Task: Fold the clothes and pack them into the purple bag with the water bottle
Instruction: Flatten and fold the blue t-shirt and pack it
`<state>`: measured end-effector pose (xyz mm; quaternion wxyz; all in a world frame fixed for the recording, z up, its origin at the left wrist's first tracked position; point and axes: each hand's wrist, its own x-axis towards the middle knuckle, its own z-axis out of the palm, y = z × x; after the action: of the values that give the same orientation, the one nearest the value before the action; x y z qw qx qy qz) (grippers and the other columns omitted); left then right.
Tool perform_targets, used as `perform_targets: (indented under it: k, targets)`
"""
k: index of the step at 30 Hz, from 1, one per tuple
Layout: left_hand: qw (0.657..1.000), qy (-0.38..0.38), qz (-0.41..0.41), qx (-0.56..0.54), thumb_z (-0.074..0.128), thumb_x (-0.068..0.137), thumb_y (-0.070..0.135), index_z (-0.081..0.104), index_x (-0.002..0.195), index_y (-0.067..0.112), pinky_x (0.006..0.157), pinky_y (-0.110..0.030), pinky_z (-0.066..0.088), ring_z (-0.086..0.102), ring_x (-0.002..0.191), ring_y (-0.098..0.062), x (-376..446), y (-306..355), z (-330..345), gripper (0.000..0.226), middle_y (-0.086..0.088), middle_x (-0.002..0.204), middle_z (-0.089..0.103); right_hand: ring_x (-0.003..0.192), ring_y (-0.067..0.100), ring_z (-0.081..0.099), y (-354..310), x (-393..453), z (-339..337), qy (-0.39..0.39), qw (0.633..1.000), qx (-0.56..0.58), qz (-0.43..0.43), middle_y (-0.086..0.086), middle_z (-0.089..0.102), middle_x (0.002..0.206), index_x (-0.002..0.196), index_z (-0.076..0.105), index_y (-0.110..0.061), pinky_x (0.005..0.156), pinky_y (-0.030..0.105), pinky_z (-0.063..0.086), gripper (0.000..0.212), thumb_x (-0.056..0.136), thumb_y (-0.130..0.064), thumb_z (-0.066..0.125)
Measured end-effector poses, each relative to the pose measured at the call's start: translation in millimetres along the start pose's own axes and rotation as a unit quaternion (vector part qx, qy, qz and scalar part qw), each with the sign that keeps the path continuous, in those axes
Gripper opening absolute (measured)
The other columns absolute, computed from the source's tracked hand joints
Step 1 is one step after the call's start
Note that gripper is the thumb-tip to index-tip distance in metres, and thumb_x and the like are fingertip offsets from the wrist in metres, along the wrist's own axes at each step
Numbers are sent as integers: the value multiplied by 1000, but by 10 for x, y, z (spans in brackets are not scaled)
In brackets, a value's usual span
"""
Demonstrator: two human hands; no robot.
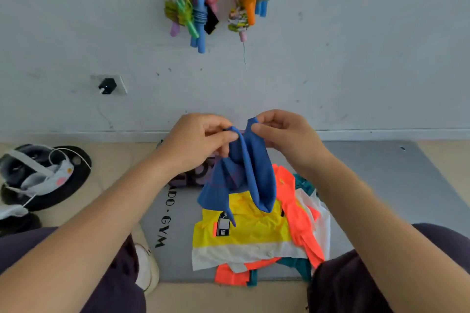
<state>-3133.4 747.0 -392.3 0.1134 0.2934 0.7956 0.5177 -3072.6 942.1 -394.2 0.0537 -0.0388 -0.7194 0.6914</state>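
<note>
I hold a blue garment [244,173] up above the grey mat [381,180]. My left hand [195,142] pinches its top edge on one side and my right hand [284,137] pinches the other side, so the cloth hangs down between them. Under it lies a heap of clothes: a yellow and white piece [244,234] with a tag, an orange piece [297,213], and teal cloth [302,183] poking out at the edges. The purple bag [188,180] lies behind the heap, mostly hidden by my left wrist. No water bottle shows.
Shoes and a black round object [43,175] sit on the floor at the left. Bundles of coloured skipping ropes [195,5] hang on the white wall ahead, with a wall socket and plug [108,85] lower left. My knees frame the mat's near edge.
</note>
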Motion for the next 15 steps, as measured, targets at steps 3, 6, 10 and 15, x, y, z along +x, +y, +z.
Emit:
perform_targets:
  k: [3, 6, 10, 15]
  targets:
    - [995, 55, 53, 66, 73, 86, 22, 75, 88, 28, 61, -27, 52, 59, 69, -5, -91, 49, 95, 6, 9, 83, 58, 81, 27, 55, -33, -116, 19, -4, 1000, 26, 16, 15, 64, 84, 87, 67, -9, 76, 45, 42, 3, 90, -10, 65]
    - [999, 27, 30, 20, 73, 86, 17, 72, 84, 29, 50, -20, 49, 61, 57, -3, -184, -16, 219, 12, 14, 84, 62, 80, 29, 52, 79, -238, 48, -8, 999, 32, 38, 18, 62, 84, 89, 67, -5, 76, 45, 37, 6, 90, -11, 64]
    - [996, 24, -49, -68, 71, 86, 12, 71, 87, 22, 50, -26, 53, 68, 51, -23, -235, -152, 343, 10, 7, 77, 74, 79, 27, 52, 226, -314, 63, -17, 997, 47, 57, 14, 63, 82, 87, 67, -6, 76, 43, 38, 8, 91, -11, 63]
    - [995, 12, -50, -91, 77, 81, 13, 62, 80, 23, 51, -26, 53, 68, 51, -25, -174, -184, 316, 18, -1, 75, 74, 77, 21, 63, 294, -298, 7, -50, 993, 80, 70, 10, 69, 84, 91, 68, -6, 73, 33, 51, 10, 89, -15, 64]
